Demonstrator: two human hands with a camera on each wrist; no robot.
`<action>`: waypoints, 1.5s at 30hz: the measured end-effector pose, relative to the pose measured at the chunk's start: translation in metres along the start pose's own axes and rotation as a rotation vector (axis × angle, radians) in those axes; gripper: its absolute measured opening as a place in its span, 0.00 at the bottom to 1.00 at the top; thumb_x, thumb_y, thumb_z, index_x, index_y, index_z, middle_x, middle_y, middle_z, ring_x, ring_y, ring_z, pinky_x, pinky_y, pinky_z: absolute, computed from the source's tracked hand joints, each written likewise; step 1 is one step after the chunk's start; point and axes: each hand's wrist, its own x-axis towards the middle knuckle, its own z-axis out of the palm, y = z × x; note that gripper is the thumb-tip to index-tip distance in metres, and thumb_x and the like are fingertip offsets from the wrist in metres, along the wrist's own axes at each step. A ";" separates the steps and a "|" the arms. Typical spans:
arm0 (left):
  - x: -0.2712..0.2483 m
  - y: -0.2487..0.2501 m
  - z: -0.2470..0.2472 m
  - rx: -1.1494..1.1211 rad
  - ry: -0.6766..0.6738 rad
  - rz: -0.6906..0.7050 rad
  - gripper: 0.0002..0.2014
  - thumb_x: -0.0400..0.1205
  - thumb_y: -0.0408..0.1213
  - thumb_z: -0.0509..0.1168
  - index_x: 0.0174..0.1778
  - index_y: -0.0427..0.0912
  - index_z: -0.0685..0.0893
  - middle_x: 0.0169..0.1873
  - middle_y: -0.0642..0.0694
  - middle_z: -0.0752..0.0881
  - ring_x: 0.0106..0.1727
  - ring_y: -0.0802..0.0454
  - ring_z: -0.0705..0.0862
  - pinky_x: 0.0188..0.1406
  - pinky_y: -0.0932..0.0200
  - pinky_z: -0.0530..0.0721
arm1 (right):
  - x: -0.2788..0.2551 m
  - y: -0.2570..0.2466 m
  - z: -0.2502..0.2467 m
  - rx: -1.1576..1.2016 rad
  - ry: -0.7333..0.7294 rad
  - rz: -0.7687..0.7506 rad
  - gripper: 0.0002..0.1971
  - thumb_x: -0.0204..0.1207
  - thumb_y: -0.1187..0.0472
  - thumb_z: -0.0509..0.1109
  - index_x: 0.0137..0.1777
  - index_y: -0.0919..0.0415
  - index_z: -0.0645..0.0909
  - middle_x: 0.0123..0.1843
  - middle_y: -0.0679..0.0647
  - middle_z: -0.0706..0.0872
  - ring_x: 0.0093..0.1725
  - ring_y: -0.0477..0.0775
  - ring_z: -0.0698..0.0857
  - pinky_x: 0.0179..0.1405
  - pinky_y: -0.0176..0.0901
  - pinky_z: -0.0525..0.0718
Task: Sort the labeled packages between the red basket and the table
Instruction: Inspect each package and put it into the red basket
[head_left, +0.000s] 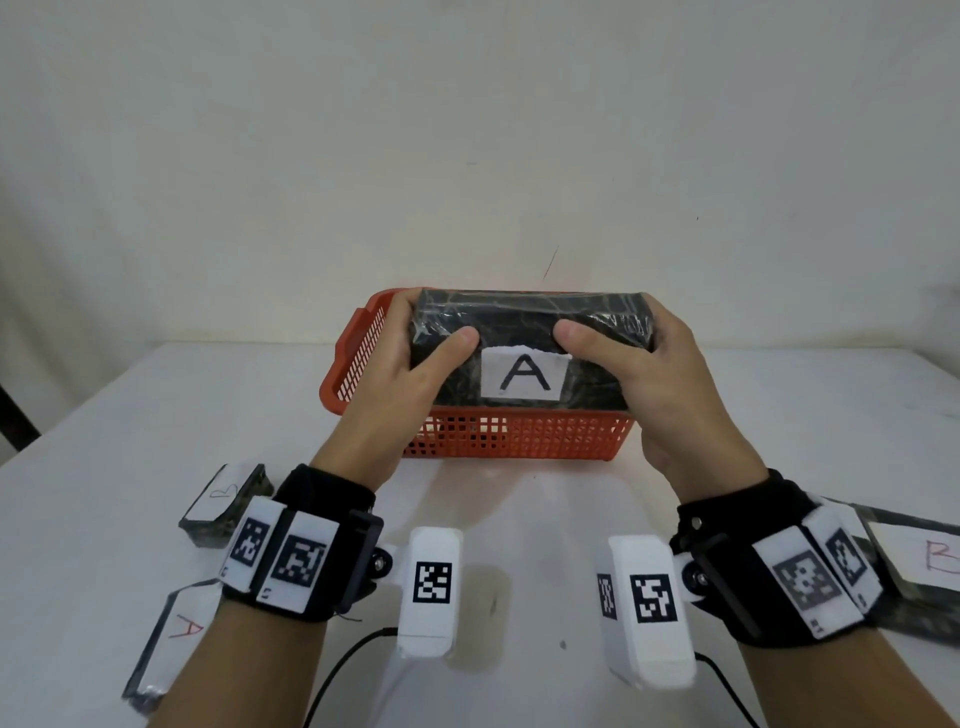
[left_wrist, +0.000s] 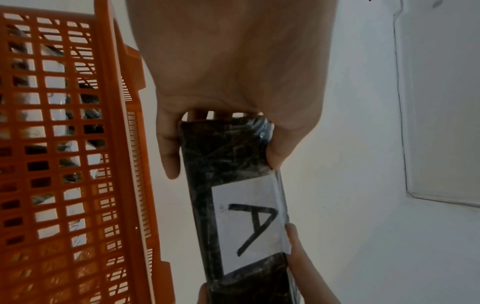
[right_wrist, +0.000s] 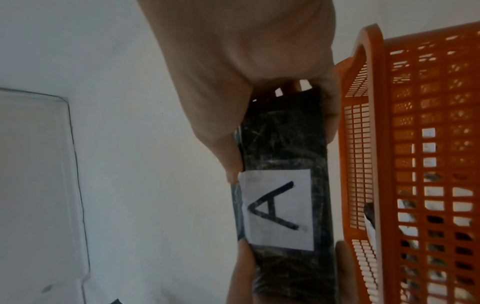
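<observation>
A dark plastic-wrapped package (head_left: 530, 332) with a white label marked A (head_left: 523, 375) is held above the red basket (head_left: 519, 434). My left hand (head_left: 415, 358) grips its left end, thumb on the front face. My right hand (head_left: 628, 364) grips the right end the same way. The left wrist view shows the package (left_wrist: 228, 156) end-on beside the basket wall (left_wrist: 64, 144), with my left hand (left_wrist: 223, 144) around it. The right wrist view shows my right hand (right_wrist: 283, 123) clasping the package (right_wrist: 283, 144) next to the basket (right_wrist: 415, 164). Other wrapped packages show dimly through the mesh.
On the white table (head_left: 519, 499) lie a package marked B (head_left: 223, 504) at the left, one marked A (head_left: 171, 644) at the near left, and one marked B (head_left: 924, 566) at the right. Black cables (head_left: 337, 670) trail near the front edge. A wall stands behind.
</observation>
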 end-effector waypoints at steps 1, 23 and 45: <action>0.000 0.000 -0.001 -0.002 -0.010 -0.006 0.11 0.87 0.43 0.65 0.65 0.52 0.78 0.56 0.59 0.89 0.63 0.54 0.88 0.62 0.48 0.86 | -0.001 -0.001 -0.001 -0.027 -0.003 -0.028 0.14 0.73 0.59 0.84 0.56 0.56 0.87 0.51 0.50 0.95 0.51 0.50 0.95 0.49 0.41 0.90; 0.003 -0.009 -0.007 -0.180 -0.082 -0.047 0.18 0.76 0.47 0.67 0.58 0.42 0.78 0.46 0.57 0.91 0.51 0.57 0.91 0.48 0.56 0.91 | 0.000 -0.004 -0.010 -0.135 0.013 0.035 0.37 0.49 0.39 0.85 0.60 0.49 0.81 0.60 0.50 0.91 0.58 0.59 0.92 0.57 0.57 0.92; 0.007 -0.014 -0.012 -0.121 -0.083 -0.097 0.26 0.81 0.29 0.71 0.74 0.49 0.75 0.64 0.46 0.88 0.64 0.49 0.89 0.56 0.54 0.88 | 0.002 0.004 -0.009 -0.089 0.024 0.026 0.32 0.63 0.62 0.90 0.67 0.52 0.81 0.59 0.53 0.93 0.56 0.54 0.94 0.58 0.56 0.93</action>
